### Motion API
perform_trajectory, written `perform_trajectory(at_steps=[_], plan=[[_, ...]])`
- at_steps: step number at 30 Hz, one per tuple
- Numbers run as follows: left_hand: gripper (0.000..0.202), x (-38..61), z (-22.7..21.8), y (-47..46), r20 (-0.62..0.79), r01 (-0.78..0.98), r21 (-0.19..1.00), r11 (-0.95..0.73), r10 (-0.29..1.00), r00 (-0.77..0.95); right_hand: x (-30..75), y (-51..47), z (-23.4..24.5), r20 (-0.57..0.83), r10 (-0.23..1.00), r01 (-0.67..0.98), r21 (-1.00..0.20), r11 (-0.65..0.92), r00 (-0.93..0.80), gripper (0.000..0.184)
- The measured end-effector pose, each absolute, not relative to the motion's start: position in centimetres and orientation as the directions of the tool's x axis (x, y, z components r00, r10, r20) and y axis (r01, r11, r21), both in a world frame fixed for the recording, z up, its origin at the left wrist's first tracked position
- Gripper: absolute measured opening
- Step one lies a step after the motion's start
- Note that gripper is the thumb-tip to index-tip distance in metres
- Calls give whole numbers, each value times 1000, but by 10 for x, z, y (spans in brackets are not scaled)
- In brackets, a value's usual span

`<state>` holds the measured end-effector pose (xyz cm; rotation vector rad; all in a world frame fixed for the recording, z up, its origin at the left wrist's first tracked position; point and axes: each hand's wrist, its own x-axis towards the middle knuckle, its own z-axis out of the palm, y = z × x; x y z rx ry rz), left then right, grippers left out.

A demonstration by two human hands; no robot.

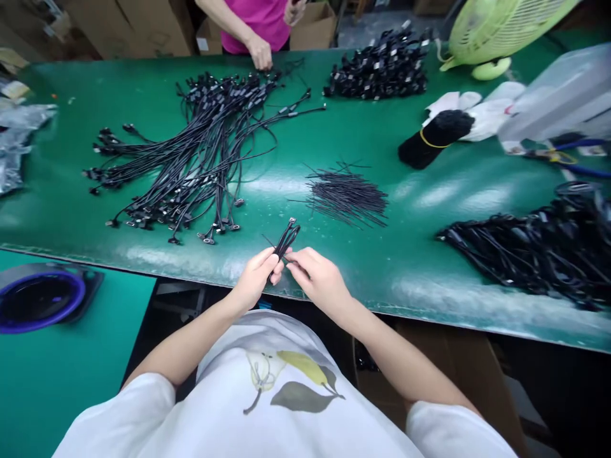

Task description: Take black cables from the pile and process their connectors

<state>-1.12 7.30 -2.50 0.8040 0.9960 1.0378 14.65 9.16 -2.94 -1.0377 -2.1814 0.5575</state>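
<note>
slightly below the centre of the frame, the left hand (258, 272) is gripping a folded black cable (286, 240) over the green counter (410, 254); the right hand (321, 277) has its fingertips at the cable's right side, and i cannot tell whether they pinch something. near them, at the centre, lie thin black strips (348, 197), then loose cables (210, 137) at upper left, more cables (529, 251) at right

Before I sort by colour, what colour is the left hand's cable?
The cable is black, seen in the head view.
</note>
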Motion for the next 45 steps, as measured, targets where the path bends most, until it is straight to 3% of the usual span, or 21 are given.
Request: perform_trajectory(at_steps=[2, 4, 5, 7, 10, 13, 16, 21, 26, 28, 31, 33, 35, 37, 39, 41, 43, 45], plan=[[35, -18, -28, 70, -211, -138, 965, 224, 972, 106, 146, 96, -21, 518, 613, 584, -243, 774, -597, 19], [29, -25, -30, 67, -111, 162, 981, 103, 993, 41, 144, 105, -12, 558, 377, 504, 88, 859, -739, 22], [26, -28, -31, 66, -59, 323, 945, 50, 998, 18, 141, 109, -8, 535, 263, 423, 200, 884, -803, 23], [20, -34, -33, 64, -1, 545, 838, -9, 1000, 18, 135, 115, -3, 443, 111, 270, 313, 911, -890, 26], [19, -42, -35, 62, -155, 514, 855, 66, 979, 131, 127, 117, 3, 301, 45, 152, 343, 927, -953, 25], [25, -49, -35, 60, -324, 178, 942, 284, 905, 274, 124, 114, 11, 232, -54, 39, 376, 926, -971, 24], [32, -54, -33, 58, -371, -23, 917, 398, 875, 312, 125, 108, 22, 214, -100, -17, 358, 933, -972, 28], [34, -55, -32, 56, -401, -53, 894, 445, 848, 347, 121, 97, 29, 143, -30, 23, 351, 936, -989, 36], [14, -49, -30, 54, -417, 29, 903, 428, 862, 289, 114, 99, 19, 65, -60, -25, 442, 897, -996, 40], [9, -49, -26, 57, -389, -40, 910, 412, 885, 257, 112, 106, 13, 94, 4, 43, 420, 906, -996, 36], [25, -47, -22, 64, -343, -247, 893, 375, 925, 164, 106, 116, 5, 223, 199, 262, 308, 914, -954, 29], [21, -44, -22, 71, -329, -363, 869, 337, 940, 85, 99, 119, 0, 319, 328, 405, 216, 888, -889, 25], [25, -41, -22, 78, -330, -446, 839, 311, 943, 37, 90, 117, -4, 415, 446, 527, 102, 844, -793, 23], [42, -41, -19, 83, -294, -488, 832, 264, 956, 15, 83, 111, -7, 488, 562, 605, -85, 792, -668, 24], [52, -45, -11, 84, -148, -428, 897, 112, 988, -51, 81, 109, -8, 476, 679, 589, -347, 729, -559, 25], [54, -52, -2, 79, 84, -215, 971, -103, 992, -96, 86, 113, -7, 383, 755, 509, -568, 647, -532, 27], [53, -58, 1, 72, 207, 21, 978, -207, 978, 0, 95, 122, -1, 322, 794, 487, -652, 581, -516, 28], [58, -60, -5, 66, 154, 112, 979, -169, 980, 127, 103, 128, 6, 365, 810, 556, -593, 582, -458, 30]])
